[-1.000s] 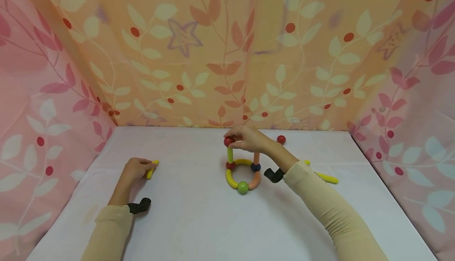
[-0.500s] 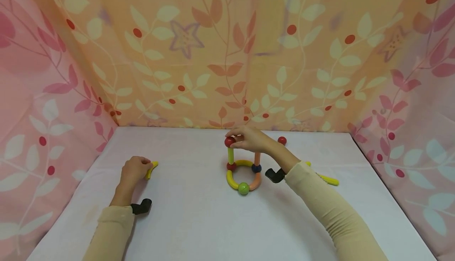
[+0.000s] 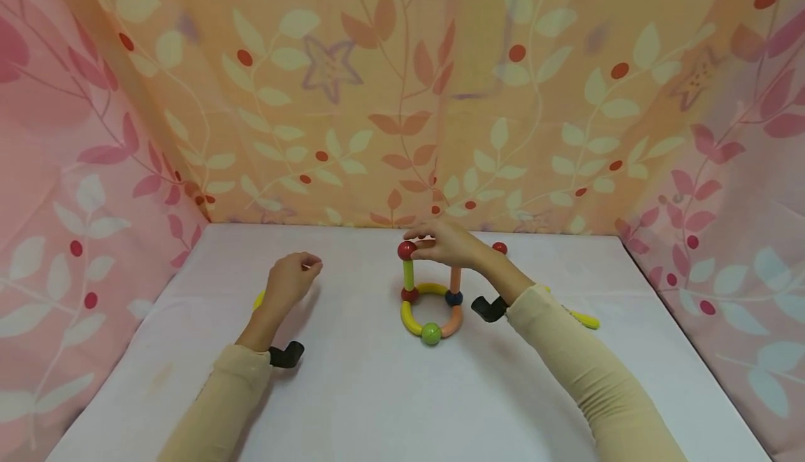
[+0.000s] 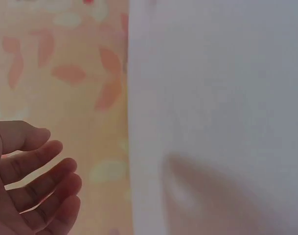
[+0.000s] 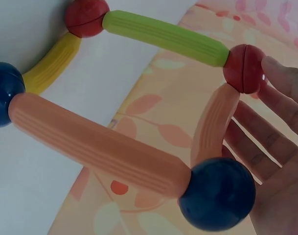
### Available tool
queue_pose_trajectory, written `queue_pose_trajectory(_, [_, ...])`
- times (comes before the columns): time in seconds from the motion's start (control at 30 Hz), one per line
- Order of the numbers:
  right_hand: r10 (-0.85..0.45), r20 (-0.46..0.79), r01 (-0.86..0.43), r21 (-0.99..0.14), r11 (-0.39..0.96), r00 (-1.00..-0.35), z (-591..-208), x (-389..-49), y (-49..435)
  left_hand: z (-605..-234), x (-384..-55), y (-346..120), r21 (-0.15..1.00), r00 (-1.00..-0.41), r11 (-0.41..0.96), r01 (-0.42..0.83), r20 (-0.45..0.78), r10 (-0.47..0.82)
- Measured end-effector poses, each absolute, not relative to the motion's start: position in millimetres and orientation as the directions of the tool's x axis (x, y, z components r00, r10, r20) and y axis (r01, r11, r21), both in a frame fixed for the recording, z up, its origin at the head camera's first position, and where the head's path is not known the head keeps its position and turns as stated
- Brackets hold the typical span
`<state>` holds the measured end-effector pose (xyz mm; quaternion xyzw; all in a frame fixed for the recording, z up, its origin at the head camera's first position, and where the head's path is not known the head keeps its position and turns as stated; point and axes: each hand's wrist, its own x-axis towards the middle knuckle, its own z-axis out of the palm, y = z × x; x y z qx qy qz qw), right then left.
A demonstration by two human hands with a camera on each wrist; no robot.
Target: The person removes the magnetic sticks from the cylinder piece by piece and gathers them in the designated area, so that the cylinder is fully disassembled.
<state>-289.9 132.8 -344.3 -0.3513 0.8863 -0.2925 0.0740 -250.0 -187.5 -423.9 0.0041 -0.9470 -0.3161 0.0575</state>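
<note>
My right hand (image 3: 449,244) pinches a red ball (image 3: 407,250) at the top of a toy frame of balls and rods. Below that ball stands a green rod (image 3: 409,275). In the right wrist view an orange curved rod (image 5: 215,125) joins the red ball to a blue ball (image 5: 217,193), which sits on a straight orange rod (image 5: 102,144). The base is a ring on the table, with a green ball (image 3: 430,334) in front and yellow curved rods (image 3: 411,319). My left hand (image 3: 289,282) hovers with loosely bent fingers, holding nothing. A yellow rod (image 3: 258,300) lies behind its wrist, partly hidden.
A loose red ball (image 3: 499,247) lies at the back, right of the frame. More yellow rod (image 3: 586,320) shows beyond my right forearm, which partly covers it. Patterned cloth walls (image 3: 390,98) enclose the white table (image 3: 358,392) at the back and sides.
My left hand has let go of the yellow rod and moved right and away from me. My right hand stays at the top red ball, with only a slight shift of its fingers.
</note>
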Motion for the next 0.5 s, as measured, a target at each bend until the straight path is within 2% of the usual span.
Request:
queue_pose_trajectory(0.3, [-0.612, 0.093, -0.557, -0.537, 0.634, -0.786, -336.8, -292.8, 140.7, -415.9, -256.4, -126.7, 0.759, -0.966, 0.609, 0.229, 0.255, 0.046])
queue_pose_trajectory(0.5, [-0.609, 0.095, -0.557, -0.531, 0.638, -0.788, -338.4, -297.5, 144.7, -414.1, -257.4, -99.4, 0.820, -0.955, 0.495, 0.286, 0.285, 0.080])
